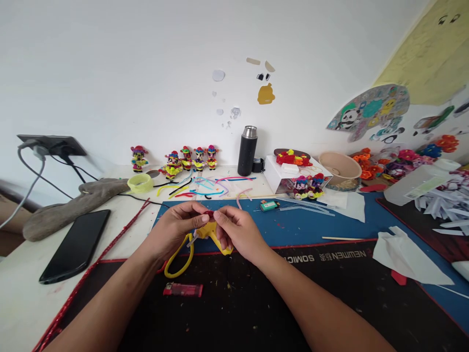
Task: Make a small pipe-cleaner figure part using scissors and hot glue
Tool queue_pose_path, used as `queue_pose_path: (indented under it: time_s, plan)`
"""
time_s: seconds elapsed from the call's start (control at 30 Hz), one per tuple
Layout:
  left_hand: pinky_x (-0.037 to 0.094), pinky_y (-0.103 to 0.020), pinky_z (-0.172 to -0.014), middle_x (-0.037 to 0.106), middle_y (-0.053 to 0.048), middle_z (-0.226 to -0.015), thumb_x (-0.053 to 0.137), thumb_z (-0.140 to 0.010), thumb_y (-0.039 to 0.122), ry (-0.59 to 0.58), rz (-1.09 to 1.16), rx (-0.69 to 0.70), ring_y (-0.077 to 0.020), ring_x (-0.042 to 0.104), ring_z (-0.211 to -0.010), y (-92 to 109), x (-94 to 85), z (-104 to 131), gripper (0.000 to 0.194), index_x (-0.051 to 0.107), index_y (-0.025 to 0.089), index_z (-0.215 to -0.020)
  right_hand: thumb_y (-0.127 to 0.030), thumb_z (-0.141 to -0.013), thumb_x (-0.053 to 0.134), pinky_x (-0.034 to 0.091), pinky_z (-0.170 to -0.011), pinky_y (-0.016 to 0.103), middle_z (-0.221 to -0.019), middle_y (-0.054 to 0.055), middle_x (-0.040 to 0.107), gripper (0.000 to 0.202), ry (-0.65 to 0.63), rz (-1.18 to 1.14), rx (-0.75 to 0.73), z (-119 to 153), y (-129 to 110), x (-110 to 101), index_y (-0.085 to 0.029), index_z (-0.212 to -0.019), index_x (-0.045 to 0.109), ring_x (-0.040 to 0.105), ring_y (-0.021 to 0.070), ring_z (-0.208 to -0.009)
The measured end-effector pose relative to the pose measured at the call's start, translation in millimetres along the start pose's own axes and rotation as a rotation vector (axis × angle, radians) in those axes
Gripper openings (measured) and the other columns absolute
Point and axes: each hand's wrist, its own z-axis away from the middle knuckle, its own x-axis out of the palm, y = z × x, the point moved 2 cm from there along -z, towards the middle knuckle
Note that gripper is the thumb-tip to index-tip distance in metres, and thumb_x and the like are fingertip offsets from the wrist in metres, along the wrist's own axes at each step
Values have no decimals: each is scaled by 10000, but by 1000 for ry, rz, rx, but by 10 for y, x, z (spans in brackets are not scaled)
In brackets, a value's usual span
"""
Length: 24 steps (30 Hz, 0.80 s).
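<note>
A small, dark red, glittery piece (209, 214) is pinched between the fingertips of both hands, above the mat. It looks like a coiled bit of tinsel pipe cleaner, though the fingers hide much of it. My left hand (179, 220) grips it from the left, thumb and forefinger together. From the right, my right hand (238, 230) closes thumb and forefinger on it. Partly hidden behind the hands lies a yellow glue gun (222, 243) with a translucent stick at its back. Beside it is a yellow loop handle (179, 271), and nearer me a pink lighter (183, 290).
Red tinsel strands (106, 249) and a black phone (75, 247) lie at left. Several pipe-cleaner figures (172, 166), a black thermos (247, 151) and a white box (274, 173) stand along the wall. Paper strips (445, 200) and a white tissue (410, 256) are at right.
</note>
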Motion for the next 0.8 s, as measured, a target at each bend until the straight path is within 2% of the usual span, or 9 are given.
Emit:
queue_pose_path:
  time_s: [0.3,0.5,0.8]
  plan:
    - [467,-253,-639,712,-9,-799,880,-808,413,-31,-173,12,-144,579,-686,23,31,19,259,770,190,-881,-585,-945,634,365,-368,194,-598,-56,596,398,38,3,-16,-1,-14,-3,-191,-899,596,524,85,-394]
    - [463,-258,-612,691,-15,-766,886,-769,480,-11,-244,13,-150,568,-660,53,61,17,340,763,176,-860,-487,-959,645,384,-403,190,-588,-65,583,299,64,48,-13,7,1,11,-190,-935,623,525,80,-414]
    - [479,-271,-623,720,-32,-793,876,-751,533,18,-323,29,-178,605,-685,68,96,30,382,762,186,-863,-476,-962,634,412,-439,210,-566,-64,567,286,102,100,-39,-8,41,-5,-196,-908,635,512,87,-421]
